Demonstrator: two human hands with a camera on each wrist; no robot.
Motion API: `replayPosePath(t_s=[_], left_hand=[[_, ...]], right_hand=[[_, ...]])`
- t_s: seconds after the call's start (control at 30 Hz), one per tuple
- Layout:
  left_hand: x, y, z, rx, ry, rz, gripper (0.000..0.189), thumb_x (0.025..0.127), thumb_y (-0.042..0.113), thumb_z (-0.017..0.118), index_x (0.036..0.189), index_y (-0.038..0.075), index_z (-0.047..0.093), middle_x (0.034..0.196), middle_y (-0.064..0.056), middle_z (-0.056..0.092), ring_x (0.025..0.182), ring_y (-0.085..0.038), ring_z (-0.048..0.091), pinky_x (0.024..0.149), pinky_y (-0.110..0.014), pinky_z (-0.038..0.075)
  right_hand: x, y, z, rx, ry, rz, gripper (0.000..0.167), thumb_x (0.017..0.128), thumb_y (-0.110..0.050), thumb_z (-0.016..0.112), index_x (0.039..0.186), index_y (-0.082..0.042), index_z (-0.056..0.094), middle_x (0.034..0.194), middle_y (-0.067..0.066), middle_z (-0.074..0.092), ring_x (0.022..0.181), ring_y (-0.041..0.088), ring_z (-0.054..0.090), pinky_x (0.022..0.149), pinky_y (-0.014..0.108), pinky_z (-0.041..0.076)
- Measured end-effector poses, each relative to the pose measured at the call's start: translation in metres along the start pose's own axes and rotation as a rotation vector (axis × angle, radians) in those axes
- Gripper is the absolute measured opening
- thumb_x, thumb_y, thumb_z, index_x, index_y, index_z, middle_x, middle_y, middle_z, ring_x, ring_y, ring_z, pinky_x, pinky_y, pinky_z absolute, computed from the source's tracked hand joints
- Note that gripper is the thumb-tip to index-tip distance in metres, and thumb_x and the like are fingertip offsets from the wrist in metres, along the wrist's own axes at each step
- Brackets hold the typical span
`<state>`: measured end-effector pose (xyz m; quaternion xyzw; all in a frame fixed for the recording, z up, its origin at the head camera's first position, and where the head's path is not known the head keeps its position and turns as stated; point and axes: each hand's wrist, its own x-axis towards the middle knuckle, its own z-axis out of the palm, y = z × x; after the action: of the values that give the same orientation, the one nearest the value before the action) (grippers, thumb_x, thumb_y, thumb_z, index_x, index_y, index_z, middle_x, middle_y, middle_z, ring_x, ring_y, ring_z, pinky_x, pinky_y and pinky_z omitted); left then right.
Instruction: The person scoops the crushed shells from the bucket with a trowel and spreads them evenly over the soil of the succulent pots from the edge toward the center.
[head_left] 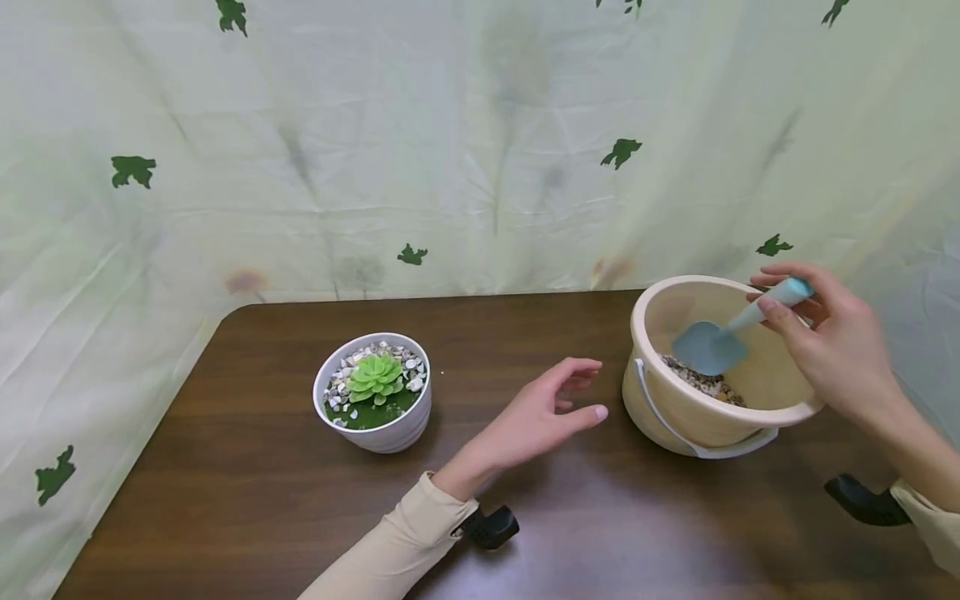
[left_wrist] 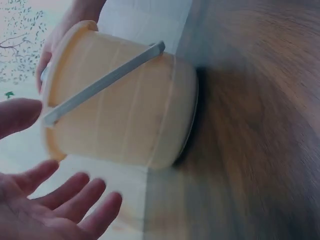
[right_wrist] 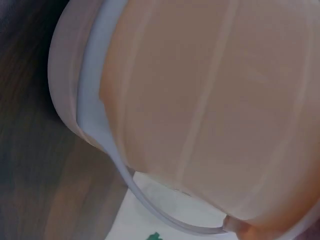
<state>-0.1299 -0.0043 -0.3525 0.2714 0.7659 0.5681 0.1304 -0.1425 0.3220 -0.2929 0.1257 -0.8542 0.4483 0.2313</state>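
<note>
- The right hand (head_left: 840, 350) has its grip pinched round the handle of the blue shovel (head_left: 739, 321), probably so the blade can point down inside the bucket (head_left: 697, 421); whether it touches the gravel (head_left: 712, 385) cannot be told.
- The bucket stands upright on the desk (head_left: 247, 467), its bail (head_left: 731, 448) lowered at the near side, which leaves the mouth unobstructed.
- The left hand (head_left: 536, 417) hovers just beside the bucket, its grip empty and fingers loosely spread, seemingly out of the shovel's way.
- The white pot (head_left: 397, 435) with its succulent (head_left: 375, 379) sits farther left, likely for room.
</note>
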Motion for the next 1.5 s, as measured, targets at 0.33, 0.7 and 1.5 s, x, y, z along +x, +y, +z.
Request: replayPosePath(t_s=[0.33,0.7,1.5], left_hand=[[0.045,0.009,0.018,-0.092,0.008,0.040,0.077,0.089,0.031,0.073,0.152,0.037,0.030,0.151,0.009,0.029,0.131,-0.018,0.045,0.096,-0.033,0.045],[0.068,0.020,0.031,0.000,-0.001,0.025,0.092,0.082,0.039,0.079,0.156,0.025,0.024,0.151,0.001,0.033,0.121,-0.005,0.043,0.098,-0.026,0.040],[0.072,0.016,0.034,0.009,-0.005,0.008,0.093,0.081,0.039,0.080,0.155,0.027,0.024,0.140,0.000,0.044,0.114,-0.006,0.047,0.094,-0.027,0.042]], right_hand=[[0.013,0.007,-0.003,-0.244,-0.205,0.024,0.028,0.095,-0.012,0.066,0.122,-0.016,0.060,0.105,0.005,0.066,0.083,-0.011,0.059,0.064,0.011,0.043],[0.012,0.004,-0.004,-0.205,-0.378,0.076,0.038,0.099,-0.004,0.056,0.135,-0.010,0.046,0.109,0.016,0.064,0.086,-0.002,0.062,0.067,0.016,0.051],[0.031,0.011,0.024,0.110,-0.459,0.373,0.029,0.106,-0.017,0.043,0.122,0.007,0.036,0.107,0.012,0.066,0.089,0.004,0.064,0.070,0.042,0.057]])
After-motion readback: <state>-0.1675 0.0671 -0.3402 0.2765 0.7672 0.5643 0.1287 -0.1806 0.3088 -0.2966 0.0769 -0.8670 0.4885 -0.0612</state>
